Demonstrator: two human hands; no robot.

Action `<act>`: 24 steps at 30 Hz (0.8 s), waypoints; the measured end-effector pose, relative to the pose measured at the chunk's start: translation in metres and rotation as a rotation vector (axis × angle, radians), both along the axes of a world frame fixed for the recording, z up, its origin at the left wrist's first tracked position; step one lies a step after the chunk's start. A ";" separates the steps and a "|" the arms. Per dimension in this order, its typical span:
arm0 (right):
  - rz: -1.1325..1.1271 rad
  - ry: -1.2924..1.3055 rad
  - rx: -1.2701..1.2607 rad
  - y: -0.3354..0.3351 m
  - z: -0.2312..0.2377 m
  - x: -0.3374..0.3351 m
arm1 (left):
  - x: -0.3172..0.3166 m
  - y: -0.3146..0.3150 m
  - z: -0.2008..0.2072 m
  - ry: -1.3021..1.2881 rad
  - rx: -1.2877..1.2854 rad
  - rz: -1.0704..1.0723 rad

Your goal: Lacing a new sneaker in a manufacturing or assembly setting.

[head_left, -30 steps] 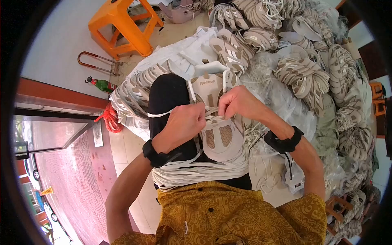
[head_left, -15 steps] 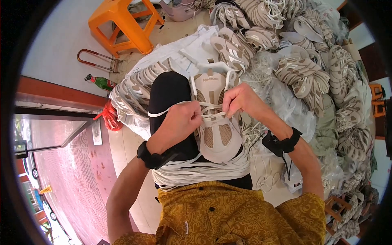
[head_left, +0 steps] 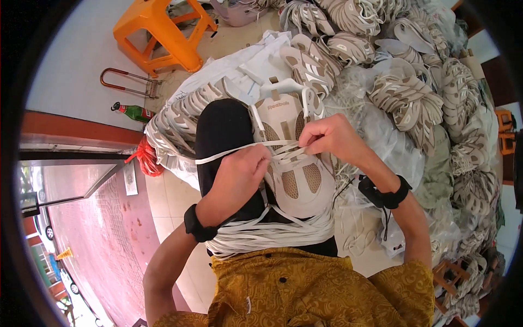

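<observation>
A beige and brown sneaker upper (head_left: 306,200) lies on my lap with its toe toward me. White shoelace (head_left: 229,153) is threaded across its middle, and one length stretches leftward over my black-clad thigh (head_left: 224,124). At the upper's left edge, my left hand (head_left: 242,173) is closed with curled fingers on the shoelace; its fingertips are partly hidden. On the other side, my right hand (head_left: 331,140) pinches the shoelace between thumb and forefinger. A thick bunch of white laces (head_left: 272,233) lies across my lap, below the toe.
Nested shoe uppers (head_left: 177,117) line up left of my leg. Bundles of similar uppers (head_left: 406,101) pile up at the right among clear plastic (head_left: 389,155). An orange stool (head_left: 158,32), a green bottle (head_left: 132,111) and a red plastic bag (head_left: 146,158) stand or lie at the left.
The sneaker upper has tilted, its toe swinging slightly right. The lace over my left thigh now runs lower and straighter toward my right hand. My left hand has dropped a little.
</observation>
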State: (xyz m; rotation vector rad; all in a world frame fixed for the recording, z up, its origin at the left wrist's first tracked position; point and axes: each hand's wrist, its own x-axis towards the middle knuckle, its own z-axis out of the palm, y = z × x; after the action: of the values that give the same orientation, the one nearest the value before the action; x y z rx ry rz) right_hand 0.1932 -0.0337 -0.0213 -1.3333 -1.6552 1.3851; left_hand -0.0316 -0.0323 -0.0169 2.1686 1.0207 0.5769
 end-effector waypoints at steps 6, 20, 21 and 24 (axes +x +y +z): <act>0.098 -0.349 0.724 0.005 0.005 0.001 | 0.002 0.007 0.008 0.008 0.456 0.037; 0.188 -0.517 0.503 0.014 -0.002 -0.016 | -0.016 0.033 0.004 0.506 0.317 -0.059; 0.206 -0.532 0.556 0.016 -0.002 -0.016 | -0.020 0.038 0.004 0.534 0.345 -0.096; 0.181 -0.488 0.441 0.019 -0.002 -0.019 | -0.047 0.057 0.008 0.535 0.474 -0.090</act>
State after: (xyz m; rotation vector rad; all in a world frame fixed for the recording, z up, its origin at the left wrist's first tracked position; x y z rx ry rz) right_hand 0.1745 -0.0145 -0.0229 -1.3403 -2.2875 0.7374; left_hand -0.0783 0.0244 -0.0087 2.8709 1.1273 0.2015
